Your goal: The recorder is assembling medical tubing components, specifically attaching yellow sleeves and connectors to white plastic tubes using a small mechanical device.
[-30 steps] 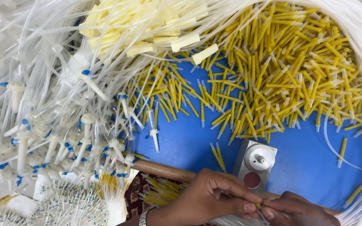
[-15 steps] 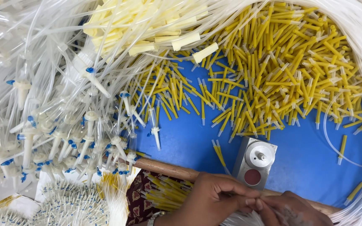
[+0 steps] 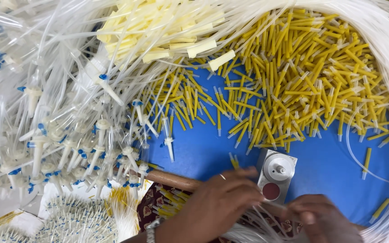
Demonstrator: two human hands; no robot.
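My left hand (image 3: 219, 202) lies at the bottom centre, fingers curled over clear thin tubing (image 3: 248, 229) next to a small grey metal block (image 3: 275, 175) with a round knob and a red dot. My right hand (image 3: 323, 218) is at the bottom right, blurred, its fingers pinched together just right of the block; what it grips is too blurred to tell. Both hands rest near a wooden edge (image 3: 172, 179) of the blue table (image 3: 329, 171). A large heap of short yellow sticks (image 3: 293, 81) covers the table beyond the block.
Pale cream plastic pieces (image 3: 158, 27) are piled at the top. Clear tubes with white and blue fittings (image 3: 59, 135) fill the left. Bundled clear tubing (image 3: 383, 40) curves down the right side. A dense cluster of blue-tipped parts (image 3: 77, 222) sits at the bottom left.
Both hands have shifted slightly right and up toward the grey block. My left fingers now reach beside the block, and my right hand is blurred with motion.
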